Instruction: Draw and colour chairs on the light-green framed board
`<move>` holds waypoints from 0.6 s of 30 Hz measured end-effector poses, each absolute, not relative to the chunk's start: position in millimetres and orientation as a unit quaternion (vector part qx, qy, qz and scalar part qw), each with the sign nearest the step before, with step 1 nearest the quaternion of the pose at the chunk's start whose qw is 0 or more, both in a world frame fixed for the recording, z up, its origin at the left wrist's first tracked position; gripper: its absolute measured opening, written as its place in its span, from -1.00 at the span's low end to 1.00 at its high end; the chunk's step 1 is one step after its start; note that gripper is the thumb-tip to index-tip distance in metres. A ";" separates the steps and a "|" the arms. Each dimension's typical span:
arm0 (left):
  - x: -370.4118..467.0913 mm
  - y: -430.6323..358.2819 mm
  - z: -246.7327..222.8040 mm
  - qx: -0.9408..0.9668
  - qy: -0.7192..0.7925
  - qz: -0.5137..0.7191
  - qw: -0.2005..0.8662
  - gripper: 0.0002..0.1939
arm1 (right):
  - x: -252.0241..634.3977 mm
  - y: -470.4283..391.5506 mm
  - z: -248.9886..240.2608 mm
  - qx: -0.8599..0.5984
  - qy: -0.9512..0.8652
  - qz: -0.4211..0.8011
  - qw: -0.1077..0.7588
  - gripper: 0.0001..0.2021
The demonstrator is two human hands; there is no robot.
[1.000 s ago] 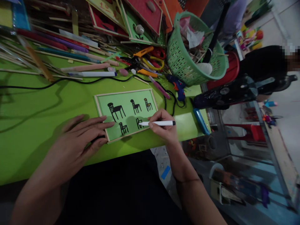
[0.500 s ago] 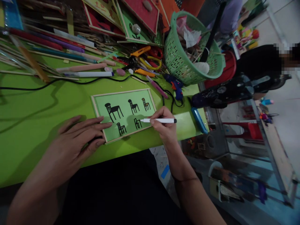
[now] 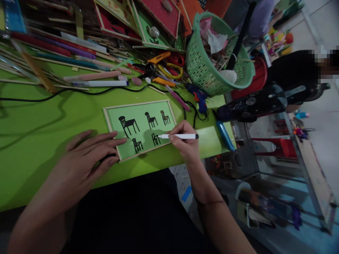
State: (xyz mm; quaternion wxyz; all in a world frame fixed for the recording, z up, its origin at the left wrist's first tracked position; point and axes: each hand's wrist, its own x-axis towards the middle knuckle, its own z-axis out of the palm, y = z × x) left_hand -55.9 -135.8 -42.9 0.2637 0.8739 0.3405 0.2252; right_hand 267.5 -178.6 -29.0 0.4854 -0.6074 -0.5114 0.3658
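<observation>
We take the green panel as the dial, with 12 o'clock pointing away from the body.

At 8 o'clock, our left hand [image 3: 90, 155] lies palm down, fingers apart, fingertips over the panel's left edge. Between 3 and 4 o'clock, our right hand [image 3: 185, 141] is clamped on a white marker [image 3: 189, 136], thumb and fingers around the barrel, black end outward. The green panel [image 3: 144, 132], edged with thin wooden strips, rests on the lime counter [image 3: 87, 106] between both hands. It bears five chair drawings; the marker tip is at the lower right drawing [image 3: 155, 139], and we cannot tell whether it touches.

Farther out, we locate a blue case [image 3: 225, 135] at 3 o'clock, a pink pen [image 3: 177, 98] between 1 and 2, and a blue glue gun [image 3: 200, 100] at 2. A black cable [image 3: 103, 92] crosses beyond the panel. Pens and sticks [image 3: 92, 76] lie toward 11 o'clock, yellow-handled scissors [image 3: 169, 74] at 1. Beyond them stand a green basket [image 3: 203, 67] between 1 and 2, and stacked framed panels [image 3: 164, 21] at 12.
</observation>
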 end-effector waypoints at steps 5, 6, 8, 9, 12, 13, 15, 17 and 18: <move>-56.5 -136.4 -43.8 0.874 0.343 0.220 0.265 -0.75 | 267.8 -179.7 -29.2 -0.603 -0.517 0.371 0.481 -0.83; -56.2 -136.3 -43.6 0.874 0.343 0.222 0.264 -0.74 | 268.0 -180.1 -29.3 -0.604 -0.517 0.373 0.479 -0.83; -55.5 -136.0 -43.4 0.874 0.342 0.226 0.262 -0.74 | 268.8 -180.6 -29.7 -0.604 -0.517 0.377 0.475 -0.84; -55.3 -135.8 -43.4 0.874 0.341 0.225 0.262 -0.74 | 269.3 -180.7 -29.9 -0.602 -0.519 0.378 0.475 -0.84; -56.3 -135.4 -44.3 0.876 0.341 0.217 0.261 -0.75 | 270.2 -180.9 -30.0 -0.593 -0.525 0.381 0.477 -0.84; -56.9 -135.4 -44.7 0.876 0.342 0.218 0.261 -0.75 | 270.3 -180.9 -29.8 -0.590 -0.526 0.382 0.478 -0.83; -58.2 -135.7 -45.5 0.876 0.342 0.219 0.262 -0.75 | 270.1 -181.0 -29.4 -0.588 -0.527 0.385 0.479 -0.82; -58.8 -136.0 -45.8 0.875 0.344 0.214 0.265 -0.76 | 269.5 -181.0 -29.4 -0.590 -0.525 0.385 0.477 -0.82; -58.7 -136.2 -45.7 0.875 0.345 0.211 0.267 -0.76 | 269.1 -180.8 -29.6 -0.592 -0.522 0.384 0.479 -0.83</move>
